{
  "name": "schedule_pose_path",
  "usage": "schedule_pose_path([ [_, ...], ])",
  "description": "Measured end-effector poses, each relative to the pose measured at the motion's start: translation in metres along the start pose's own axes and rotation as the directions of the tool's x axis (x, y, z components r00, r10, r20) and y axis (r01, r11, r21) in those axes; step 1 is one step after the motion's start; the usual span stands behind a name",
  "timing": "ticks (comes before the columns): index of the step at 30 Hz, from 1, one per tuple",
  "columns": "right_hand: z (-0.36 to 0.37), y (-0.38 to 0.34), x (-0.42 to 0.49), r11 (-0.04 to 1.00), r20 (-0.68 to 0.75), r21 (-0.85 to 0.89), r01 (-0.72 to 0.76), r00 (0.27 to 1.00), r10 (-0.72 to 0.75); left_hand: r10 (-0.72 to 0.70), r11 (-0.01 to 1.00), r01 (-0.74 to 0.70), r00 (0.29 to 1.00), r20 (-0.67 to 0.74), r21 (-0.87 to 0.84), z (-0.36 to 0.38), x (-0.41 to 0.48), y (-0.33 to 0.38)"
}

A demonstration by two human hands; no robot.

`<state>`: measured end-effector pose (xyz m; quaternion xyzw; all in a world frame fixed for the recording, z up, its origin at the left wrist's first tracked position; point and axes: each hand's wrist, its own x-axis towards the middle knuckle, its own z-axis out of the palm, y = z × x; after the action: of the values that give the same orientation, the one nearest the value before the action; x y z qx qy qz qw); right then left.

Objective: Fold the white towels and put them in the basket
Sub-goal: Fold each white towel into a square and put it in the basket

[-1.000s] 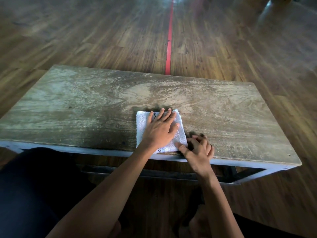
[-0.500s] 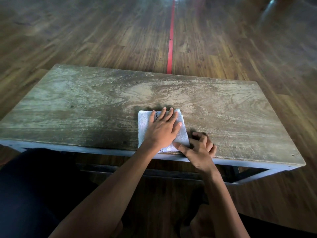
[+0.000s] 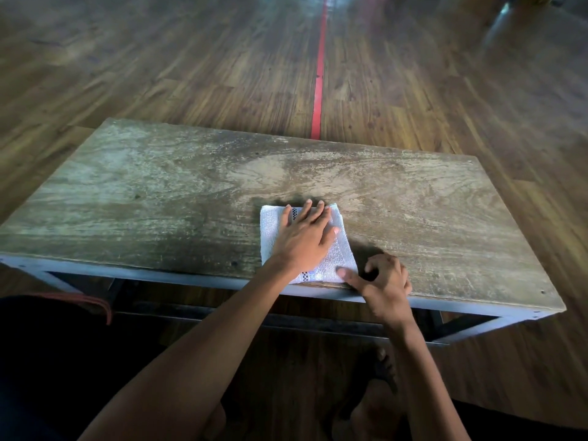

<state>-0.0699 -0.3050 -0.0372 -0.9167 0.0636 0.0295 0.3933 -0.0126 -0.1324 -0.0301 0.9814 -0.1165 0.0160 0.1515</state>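
Little has changed since a second ago: the left hand (image 3: pixel 302 241) still lies flat on the folded white towel (image 3: pixel 342 261), fingers straight, pressing it down near the table (image 3: pixel 159 192) front edge. The right hand (image 3: pixel 386 281) stays at the towel's near right corner, thumb (image 3: pixel 350 275) stretched onto the cloth, other fingers curled on the wood beside it; whether it pinches the corner I cannot tell. The left palm covers most of the towel's middle. Beyond the table a red line (image 3: pixel 319 74) runs along the wooden floor (image 3: pixel 159 58); a reddish strap (image 3: pixel 95 303) shows low left
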Motion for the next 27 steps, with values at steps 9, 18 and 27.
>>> schedule_pose_path([
  [9, 0.008, -0.064, 0.028, 0.88, -0.041, -0.301, 0.367, 0.917, -0.397, -0.25, 0.967, 0.246, 0.966, -0.063, -0.07, -0.017, -0.028, -0.017],
  [18, 0.036, -0.049, 0.051, 0.797, 0.261, -0.494, 0.348, 0.934, -0.246, -0.229, 0.973, 0.229, 0.972, -0.044, 0.013, 0.003, -0.033, -0.044],
  [27, 0.034, -0.037, 0.043, 0.933, 0.108, -0.331, 0.139, 0.988, -0.109, -0.441, 0.897, 0.426, 0.878, -0.187, -0.116, 0.003, -0.054, -0.048],
])
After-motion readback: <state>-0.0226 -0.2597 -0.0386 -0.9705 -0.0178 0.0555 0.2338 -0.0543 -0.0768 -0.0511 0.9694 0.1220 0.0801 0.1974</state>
